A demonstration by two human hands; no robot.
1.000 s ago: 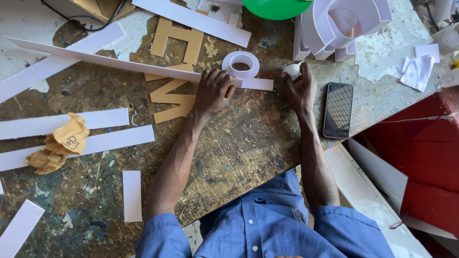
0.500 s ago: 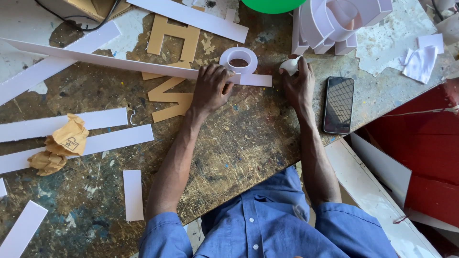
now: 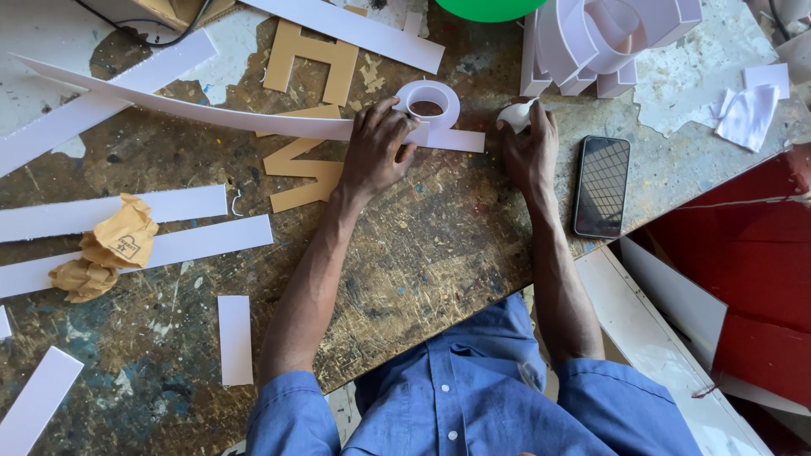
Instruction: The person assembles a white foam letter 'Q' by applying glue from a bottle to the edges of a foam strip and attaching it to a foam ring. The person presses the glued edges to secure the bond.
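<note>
Left hand: your left hand [image 3: 378, 150] is lying palm down on the worktop [image 3: 439, 253], fingers spread and pressing on the long white strip [image 3: 211, 114]; it is flattened rather than closed, gripping nothing
Long white strip: it is running from the far left edge across the worktop to a point just beside your right hand; it is passing under your left fingers and lying over the tan cardboard letters [image 3: 306, 59]
Tape roll: the white tape roll [image 3: 428, 101] is lying flat, touching the strip just past your left fingertips; its hollow centre is showing only the dark worktop through it
Right hand: your right hand [image 3: 530, 148] is curling closed round a small white piece [image 3: 514, 115]; I cannot tell what the piece is
Phone: a dark phone [image 3: 601, 186] is lying face up just right of your right hand, apart from it
Moulded white shape: a white curved form [image 3: 608, 34] is standing at the far edge; its open hollows are looking empty
Crumpled paper: brown crumpled paper [image 3: 106, 249] is resting on the loose white strips [image 3: 182, 245] at the left
</note>
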